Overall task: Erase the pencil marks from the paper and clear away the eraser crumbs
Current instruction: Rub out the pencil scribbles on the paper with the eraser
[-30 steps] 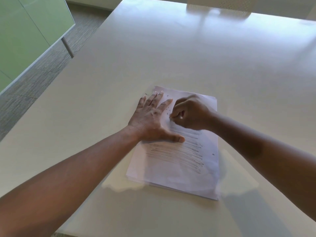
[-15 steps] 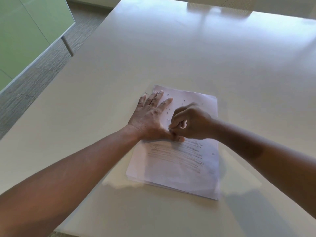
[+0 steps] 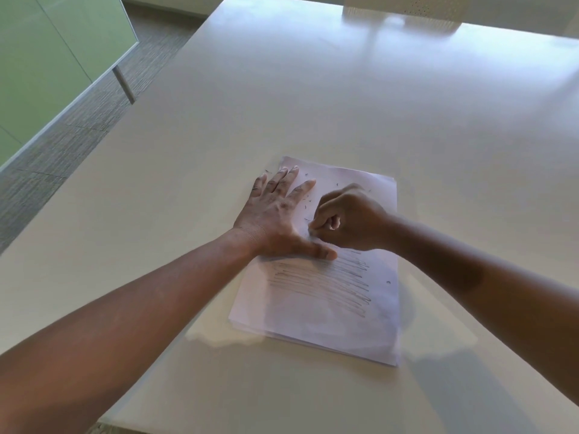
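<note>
A thin stack of white paper (image 3: pixel 316 317) lies flat on a smooth, pale, matte table (image 3: pixel 313 98), at 6 o'clock of its middle. Left hand (image 3: pixel 275 214), fingers straight and spread, presses the sheet's far-left part. Right hand (image 3: pixel 347 219), at 3 o'clock of the left, is curled into a fist with fingertips pinched on the sheet; the eraser itself is hidden. Grey wavy pencil lines (image 3: pixel 322 283) cover the near half. Dark, thread-like crumbs (image 3: pixel 306 205) speckle the far half.
</note>
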A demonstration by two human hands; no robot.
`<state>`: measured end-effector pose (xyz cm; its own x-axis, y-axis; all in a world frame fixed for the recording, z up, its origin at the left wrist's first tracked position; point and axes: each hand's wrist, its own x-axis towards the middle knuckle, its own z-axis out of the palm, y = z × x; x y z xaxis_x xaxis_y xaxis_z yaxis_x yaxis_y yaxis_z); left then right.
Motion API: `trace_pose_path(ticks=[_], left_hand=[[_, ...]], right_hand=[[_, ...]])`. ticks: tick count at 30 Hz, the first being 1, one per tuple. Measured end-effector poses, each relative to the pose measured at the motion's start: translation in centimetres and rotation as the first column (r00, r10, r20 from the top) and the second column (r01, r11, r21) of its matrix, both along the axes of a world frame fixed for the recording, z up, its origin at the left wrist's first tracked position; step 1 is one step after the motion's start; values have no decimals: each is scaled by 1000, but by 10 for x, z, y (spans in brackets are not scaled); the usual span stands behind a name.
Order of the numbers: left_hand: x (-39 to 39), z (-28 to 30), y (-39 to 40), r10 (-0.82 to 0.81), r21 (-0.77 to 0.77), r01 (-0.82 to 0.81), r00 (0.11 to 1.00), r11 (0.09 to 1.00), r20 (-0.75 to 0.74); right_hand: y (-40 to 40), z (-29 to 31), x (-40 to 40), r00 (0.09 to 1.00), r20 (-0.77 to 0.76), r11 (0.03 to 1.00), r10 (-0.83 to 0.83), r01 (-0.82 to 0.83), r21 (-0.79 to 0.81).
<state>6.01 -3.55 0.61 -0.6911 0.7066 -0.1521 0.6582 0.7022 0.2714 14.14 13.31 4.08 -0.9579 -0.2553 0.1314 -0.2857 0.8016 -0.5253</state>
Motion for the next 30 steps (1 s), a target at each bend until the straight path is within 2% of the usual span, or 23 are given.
trace_pose_path(ticks=[5,7,11,13,17,19,21,24,30], left_hand=[[0,0,0,4,-12,-4,1000,1000,7],[1,0,0,6,-10,-6,1000,1000,3],[0,0,0,5,5,-5,1000,1000,6],[0,0,0,7,6,-7,1000,1000,7],[1,0,-1,6,-6,-6,1000,1000,4],[1,0,-1,5,-7,-5,1000,1000,5],[1,0,0,4,-5,-4,1000,1000,3],[0,-1,0,3,0,-3,1000,1000,-4],[2,1,0,8,-16,-8,1000,1000,7]], right_hand=[[20,6,-16,963,-87,967,-254,256,16],[15,5,-11,975,-86,978,-205,208,28],[-1,-1,3,1000,0,1000,2,-2,-1],[4,0,-1,999,-17,1000,-27,28,12],[20,1,-16,972,-100,976,-212,217,36],[18,1,-14,970,-117,975,-214,220,37],[8,0,-5,987,-111,993,-112,116,30],[-2,-1,6,999,-18,1000,28,-28,2],[25,1,-11,959,-117,965,-259,262,10]])
